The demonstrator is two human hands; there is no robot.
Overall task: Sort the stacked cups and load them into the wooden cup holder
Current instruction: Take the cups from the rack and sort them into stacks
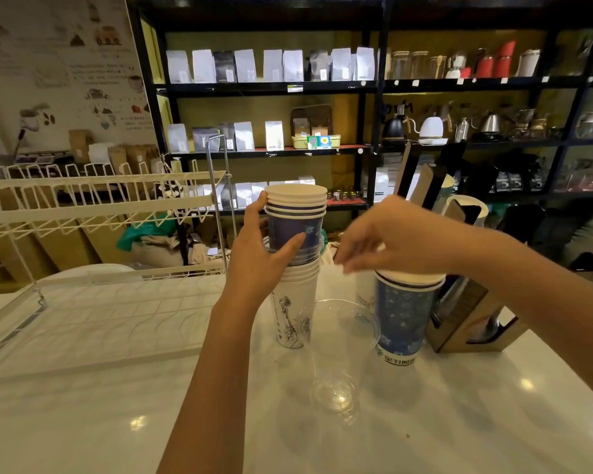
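Note:
A tall mixed stack of cups [293,268] stands on the white counter: white printed cups at the bottom, clear plastic ones in the middle, blue paper cups on top. My left hand [261,254] grips the stack around its blue and clear part. A second, shorter stack of blue cups [404,316] stands to the right. My right hand [391,234] hovers just above its rim, blurred, fingers spread and holding nothing. A clear plastic cup [339,357] stands in front, between the two stacks. The wooden cup holder [459,323] stands at the right, behind my right forearm.
A white wire dish rack [93,206] fills the left of the counter [117,405], with a chrome upright [218,206] beside the tall stack. Dark shelves [374,87] with bags, jars and kettles line the back wall.

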